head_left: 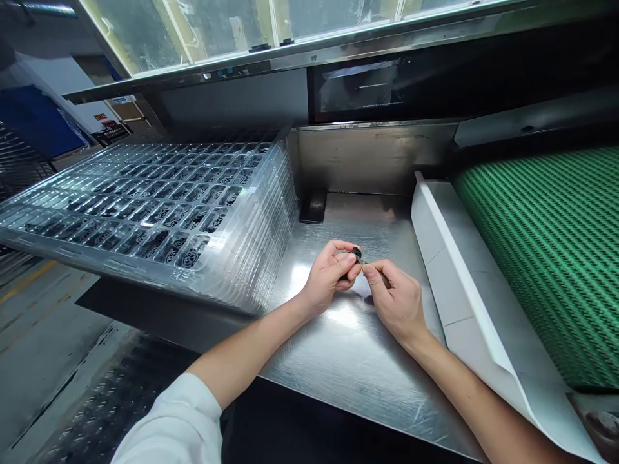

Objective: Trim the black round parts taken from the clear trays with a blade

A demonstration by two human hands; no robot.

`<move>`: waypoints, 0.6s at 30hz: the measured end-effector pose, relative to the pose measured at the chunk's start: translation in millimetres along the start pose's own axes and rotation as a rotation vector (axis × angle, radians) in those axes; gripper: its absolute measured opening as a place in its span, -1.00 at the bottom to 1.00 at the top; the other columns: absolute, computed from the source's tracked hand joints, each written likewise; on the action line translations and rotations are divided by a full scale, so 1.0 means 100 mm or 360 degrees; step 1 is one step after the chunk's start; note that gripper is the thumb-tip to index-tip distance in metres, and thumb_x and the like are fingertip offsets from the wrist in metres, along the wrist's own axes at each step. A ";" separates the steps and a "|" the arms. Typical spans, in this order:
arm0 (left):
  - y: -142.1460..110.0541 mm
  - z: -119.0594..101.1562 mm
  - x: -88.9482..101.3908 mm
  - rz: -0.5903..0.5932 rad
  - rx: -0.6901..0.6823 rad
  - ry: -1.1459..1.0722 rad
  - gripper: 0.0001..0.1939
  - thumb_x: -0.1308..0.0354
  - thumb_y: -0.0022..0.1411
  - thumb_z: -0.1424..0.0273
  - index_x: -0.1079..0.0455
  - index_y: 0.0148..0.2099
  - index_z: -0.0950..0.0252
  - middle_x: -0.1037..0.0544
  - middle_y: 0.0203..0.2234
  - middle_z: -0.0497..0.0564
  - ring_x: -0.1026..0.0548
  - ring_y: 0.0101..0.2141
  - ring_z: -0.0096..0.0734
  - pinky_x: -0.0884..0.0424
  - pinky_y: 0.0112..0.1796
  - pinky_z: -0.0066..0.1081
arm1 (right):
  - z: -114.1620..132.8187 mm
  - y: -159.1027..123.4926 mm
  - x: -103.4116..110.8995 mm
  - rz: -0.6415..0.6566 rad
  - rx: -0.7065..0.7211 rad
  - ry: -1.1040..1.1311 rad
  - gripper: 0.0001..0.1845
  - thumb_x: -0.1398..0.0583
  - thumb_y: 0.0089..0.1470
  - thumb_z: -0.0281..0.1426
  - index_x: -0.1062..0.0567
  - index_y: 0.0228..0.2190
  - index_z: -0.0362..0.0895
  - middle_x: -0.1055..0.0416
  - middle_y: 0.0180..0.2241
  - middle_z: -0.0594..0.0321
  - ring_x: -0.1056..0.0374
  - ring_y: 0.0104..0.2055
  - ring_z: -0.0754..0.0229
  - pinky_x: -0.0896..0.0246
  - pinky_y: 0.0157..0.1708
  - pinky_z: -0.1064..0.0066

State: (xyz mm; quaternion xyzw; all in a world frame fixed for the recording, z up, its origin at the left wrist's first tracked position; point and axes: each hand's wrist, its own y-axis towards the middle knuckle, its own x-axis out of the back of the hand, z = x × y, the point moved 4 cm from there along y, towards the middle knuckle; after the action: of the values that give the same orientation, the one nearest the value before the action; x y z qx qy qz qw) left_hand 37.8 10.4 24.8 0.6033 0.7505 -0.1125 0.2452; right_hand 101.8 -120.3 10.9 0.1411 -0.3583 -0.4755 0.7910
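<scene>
Over the steel worktop [348,361], my left hand [327,277] pinches a small round black plastic part [356,251] between thumb and fingers. My right hand [397,301] is closed just to its right, thumb against the fingers. From its fingertips a thin metal blade [359,259] reaches up to the black part and seems to touch it. Most of the blade's tool is hidden inside the right hand. Both hands are close together, their fingertips almost meeting.
To the left stands a tall stack of clear plastic trays [261,238], the top one with black parts in its pockets. A black rectangular piece [313,206] lies at the back. A white guard [449,277] runs along the right, beside a green conveyor belt [546,251].
</scene>
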 end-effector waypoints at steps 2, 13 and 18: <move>0.00 0.00 0.00 0.0008 -0.0007 0.0000 -0.49 -0.39 0.22 0.09 -0.24 -0.06 0.28 -0.32 -0.59 -0.20 -0.05 -0.64 -0.68 0.10 -0.60 -0.57 | 0.01 0.00 0.00 0.0019 -0.0008 -0.0005 -0.48 -0.09 0.49 0.02 -0.49 -0.36 -0.08 -0.31 -0.53 0.34 -0.21 -0.54 0.17 -0.04 -0.46 0.34; -0.01 -0.03 0.00 -0.0016 -0.0004 0.0017 -0.47 -0.41 0.19 0.06 -0.24 -0.07 0.27 -0.31 -0.59 -0.20 -0.06 -0.63 -0.67 0.12 -0.59 -0.56 | 0.00 -0.01 0.00 -0.0018 0.0016 0.0014 -0.53 -0.13 0.49 -0.04 -0.48 -0.37 -0.08 -0.27 -0.54 0.39 -0.19 -0.55 0.22 -0.03 -0.47 0.36; -0.01 -0.02 -0.02 -0.0005 -0.0011 0.0018 -0.47 -0.42 0.18 0.06 -0.24 -0.09 0.27 -0.31 -0.60 -0.20 -0.06 -0.64 -0.67 0.11 -0.59 -0.56 | -0.01 0.00 0.00 -0.0026 -0.0009 0.0022 -0.50 -0.11 0.49 -0.01 -0.48 -0.38 -0.08 -0.29 -0.55 0.37 -0.20 -0.55 0.21 -0.05 -0.47 0.37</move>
State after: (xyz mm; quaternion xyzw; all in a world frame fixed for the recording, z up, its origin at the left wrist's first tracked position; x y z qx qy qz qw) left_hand 36.1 9.8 27.2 0.6017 0.7533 -0.1069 0.2430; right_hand 102.3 -120.8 10.3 0.1451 -0.3504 -0.4820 0.7899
